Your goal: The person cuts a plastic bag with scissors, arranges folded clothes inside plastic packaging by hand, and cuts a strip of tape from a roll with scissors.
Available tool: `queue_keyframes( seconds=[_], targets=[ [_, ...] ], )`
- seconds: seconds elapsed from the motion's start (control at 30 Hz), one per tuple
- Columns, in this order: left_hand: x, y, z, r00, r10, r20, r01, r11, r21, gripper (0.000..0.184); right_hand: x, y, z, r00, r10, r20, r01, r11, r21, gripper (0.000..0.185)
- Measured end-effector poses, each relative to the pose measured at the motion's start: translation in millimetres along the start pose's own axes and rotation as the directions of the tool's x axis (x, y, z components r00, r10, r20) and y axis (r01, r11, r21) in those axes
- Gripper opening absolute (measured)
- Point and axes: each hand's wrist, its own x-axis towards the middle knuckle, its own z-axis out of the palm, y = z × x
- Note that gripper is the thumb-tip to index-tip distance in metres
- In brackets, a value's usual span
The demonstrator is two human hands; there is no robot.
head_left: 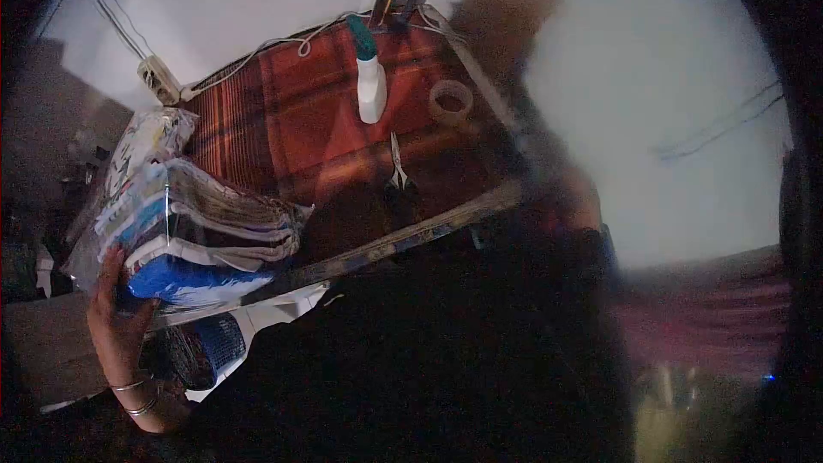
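Bundle (210,225) at the counter's near left corner, folded layers stacked up inside clear plastic, blue at the near end! Left hand (123,317) is on it, fingers along the outer side, thumb around by the blue end, so the near corner looks gripped between them. Over on the far side of the counter (287,120), a dim, blurred shape may be the right hand (580,199); whether it is open or closed, I cannot tell.

Now the danger. That plastic looks slick, and the bundle sits right by the edge: a weak hold on one corner could let it slip off, perhaps down toward the basket (221,350) below. Pull on the film alone and, I'd judge, it could stretch or tear while the layers slide out of line. A second bag (154,133) lies just behind, and plastic rubbing plastic could drag it along.

Push inward instead? Scissors (397,170) lie mid-counter, blades toward the bottle (370,94); a hard shove could reach them, and the tip might nick the film. Tape roll (434,105) is well apart. Cable (249,64) along the back could snag a wide swing.
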Motion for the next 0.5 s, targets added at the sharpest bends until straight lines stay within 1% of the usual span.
queue_keyframes(
  seconds=[0.03, 0.07, 0.1, 0.17, 0.2, 0.23, 0.27, 0.3, 0.33, 0.37, 0.4, 0.43, 0.5],
  targets=[
    [0, 3, -2, 0.999, 0.046, 0.001, -0.046, 0.999, 0.023, 0.084, 15, 10, -1, 0.999, -0.051, -0.005, 0.05, 0.99, -0.133, 0.03],
    [0, 5, -3, 0.996, 0.093, 0.003, -0.093, 0.995, 0.045, 0.084, 32, 19, -4, 0.993, -0.12, 0.004, 0.116, 0.949, -0.293, 0.031],
    [0, 5, -3, 0.996, 0.086, 0.001, -0.086, 0.995, 0.044, 0.084, 45, 28, -6, 0.985, -0.172, 0.005, 0.157, 0.888, -0.431, 0.031],
    [0, 3, -2, 1.0, 0.028, 0.009, -0.028, 0.997, 0.074, 0.085, 72, 46, -12, 0.959, -0.277, 0.054, 0.241, 0.702, -0.67, 0.032],
    [0, 3, -2, 1.0, 0.013, -0.001, -0.012, 0.997, 0.075, 0.085, 83, 52, -16, 0.942, -0.327, 0.08, 0.272, 0.601, -0.751, 0.032],
    [0, 4, -3, 0.999, 0.03, 0.01, -0.031, 0.994, 0.106, 0.084, 90, 56, -23, 0.924, -0.373, 0.087, 0.286, 0.521, -0.804, 0.032],
    [0, 5, -4, 0.999, 0.04, 0.02, -0.043, 0.989, 0.141, 0.083, 94, 54, -29, 0.893, -0.438, 0.104, 0.317, 0.447, -0.836, 0.033],
    [-1, 8, -4, 1.0, 0.01, 0.001, -0.01, 0.989, 0.15, 0.083, 83, 31, -29, 0.94, -0.332, -0.079, 0.113, 0.523, -0.845, 0.03],
    [-1, 12, -2, 1.0, -0.004, -0.01, 0.004, 0.998, 0.062, 0.082, 47, 7, -29, 0.836, -0.539, -0.106, 0.246, 0.541, -0.804, 0.028],
    [-1, 15, -3, 1.0, -0.018, -0.025, 0.017, 1.0, -0.023, 0.081, 39, 6, -37, 0.714, -0.682, -0.158, 0.323, 0.521, -0.791, 0.029],
    [0, 17, -7, 0.999, 0.036, -0.017, -0.036, 0.999, 0.005, 0.08, 37, -5, -44, 0.77, -0.611, -0.183, 0.309, 0.609, -0.73, 0.031],
    [2, 17, -12, 0.996, 0.09, -0.006, -0.09, 0.995, 0.031, 0.079, 0, -40, -30, 0.834, -0.535, -0.138, 0.278, 0.622, -0.732, 0.035],
    [0, 5, -9, 0.971, 0.225, -0.079, -0.218, 0.971, 0.095, 0.074, -68, -84, 13, 0.783, -0.613, -0.105, 0.453, 0.678, -0.579, 0.031]
  ],
)
